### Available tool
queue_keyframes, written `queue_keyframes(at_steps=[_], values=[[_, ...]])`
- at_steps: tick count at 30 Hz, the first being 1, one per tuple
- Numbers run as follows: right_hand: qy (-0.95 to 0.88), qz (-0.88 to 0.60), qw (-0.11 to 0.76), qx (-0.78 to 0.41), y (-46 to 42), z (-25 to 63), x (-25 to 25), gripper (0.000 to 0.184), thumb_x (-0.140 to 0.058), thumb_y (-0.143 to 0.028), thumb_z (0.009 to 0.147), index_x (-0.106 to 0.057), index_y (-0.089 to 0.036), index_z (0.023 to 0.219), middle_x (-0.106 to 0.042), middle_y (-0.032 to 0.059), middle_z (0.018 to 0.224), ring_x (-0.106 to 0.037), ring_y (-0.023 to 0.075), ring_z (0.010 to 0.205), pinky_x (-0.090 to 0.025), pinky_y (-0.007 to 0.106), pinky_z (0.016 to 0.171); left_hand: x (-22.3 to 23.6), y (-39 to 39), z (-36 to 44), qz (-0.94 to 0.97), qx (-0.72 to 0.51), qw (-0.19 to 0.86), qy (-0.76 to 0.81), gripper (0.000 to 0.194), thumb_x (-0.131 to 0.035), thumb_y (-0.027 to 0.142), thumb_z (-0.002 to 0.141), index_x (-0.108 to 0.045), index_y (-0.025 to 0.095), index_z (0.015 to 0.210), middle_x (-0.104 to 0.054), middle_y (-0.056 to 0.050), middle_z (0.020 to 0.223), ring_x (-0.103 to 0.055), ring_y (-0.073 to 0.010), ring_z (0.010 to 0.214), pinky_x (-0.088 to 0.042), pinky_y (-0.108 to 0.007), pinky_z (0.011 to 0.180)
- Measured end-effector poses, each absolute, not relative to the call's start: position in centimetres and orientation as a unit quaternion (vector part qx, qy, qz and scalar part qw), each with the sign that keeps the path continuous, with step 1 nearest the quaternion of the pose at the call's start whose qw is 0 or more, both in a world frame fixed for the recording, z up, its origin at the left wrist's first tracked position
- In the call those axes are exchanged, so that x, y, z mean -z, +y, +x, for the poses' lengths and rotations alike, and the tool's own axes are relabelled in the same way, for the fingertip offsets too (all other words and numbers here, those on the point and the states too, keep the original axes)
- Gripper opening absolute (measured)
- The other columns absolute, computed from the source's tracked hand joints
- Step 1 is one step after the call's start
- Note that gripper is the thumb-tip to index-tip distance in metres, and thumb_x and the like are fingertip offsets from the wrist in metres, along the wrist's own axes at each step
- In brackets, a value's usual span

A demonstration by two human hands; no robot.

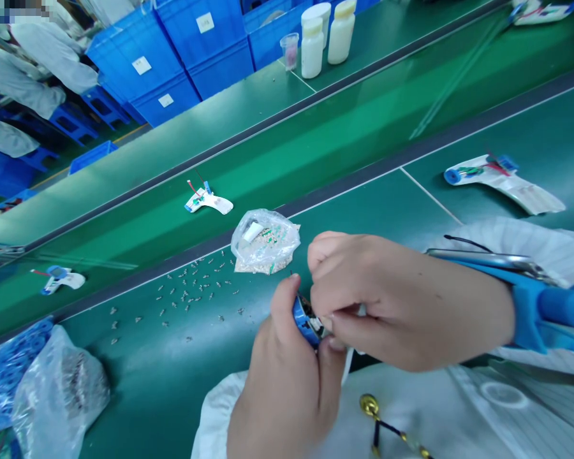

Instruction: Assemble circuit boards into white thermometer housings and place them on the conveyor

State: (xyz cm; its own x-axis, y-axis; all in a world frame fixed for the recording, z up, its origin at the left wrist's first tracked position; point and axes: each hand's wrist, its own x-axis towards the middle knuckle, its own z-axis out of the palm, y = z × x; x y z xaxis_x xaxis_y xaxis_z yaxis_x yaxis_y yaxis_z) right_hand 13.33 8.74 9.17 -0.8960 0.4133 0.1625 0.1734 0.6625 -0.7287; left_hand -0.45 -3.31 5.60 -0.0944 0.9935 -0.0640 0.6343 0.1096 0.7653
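fingers of the left hand (287, 376) are wrapped round a small blue rounded part with an open, dark inside (308, 322), while those of the right hand (387, 299) pinch close over its opening; what they grip is too hidden to tell. just beyond the fingertips lies a clear plastic bag of tiny beige pieces (266, 242), with small silvery metal bits (186, 294) scattered to its left on the dark green tabletop (157, 382).

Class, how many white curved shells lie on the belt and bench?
4. On the belt: one shell at left, one mid-picture, one at top right. The fourth is on the near bench, at right. The right hand may hide another.
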Motion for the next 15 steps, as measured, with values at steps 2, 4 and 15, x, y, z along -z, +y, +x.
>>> queue_keyframes(at_steps=[2,4,15], values=[[-0.898,-0.172,0.160,-0.373,8.7,13.3,-9.2,0.028,-0.041,-0.007,0.072,-0.029,-0.015,0.048,-0.031,-0.0012,0.048,-0.027,0.0116,0.059,-0.024,0.029,0.061,-5.6,-3.3,0.1,0.598,-0.274,0.265,0.705,0.051,-0.051,0.034,0.087,-0.033,0.028,0.134,-0.068,-0.013,0.107,-0.068,-0.0327,0.081,-0.047,-0.038,0.061],[-0.899,-0.176,0.163,-0.366,8.6,13.3,-9.1,0.027,-0.040,-0.006,0.072,-0.028,-0.016,0.050,-0.031,-0.0012,0.049,-0.026,0.0118,0.058,-0.024,0.030,0.062,-5.6,-3.3,0.5,0.601,-0.255,0.229,0.722,0.049,-0.049,0.032,0.086,-0.033,0.027,0.132,-0.068,-0.013,0.103,-0.068,-0.0342,0.079,-0.047,-0.039,0.060],[-0.880,-0.214,0.106,-0.410,11.6,13.6,-7.2,0.026,-0.048,-0.011,0.075,-0.055,-0.015,0.050,-0.051,-0.0024,0.052,-0.047,0.0098,0.060,-0.033,0.023,0.060,-5.3,-1.4,0.4,0.611,-0.196,0.319,0.698,0.060,-0.045,0.028,0.085,-0.022,0.016,0.139,-0.057,-0.023,0.125,-0.059,-0.0382,0.109,-0.049,-0.053,0.081]])
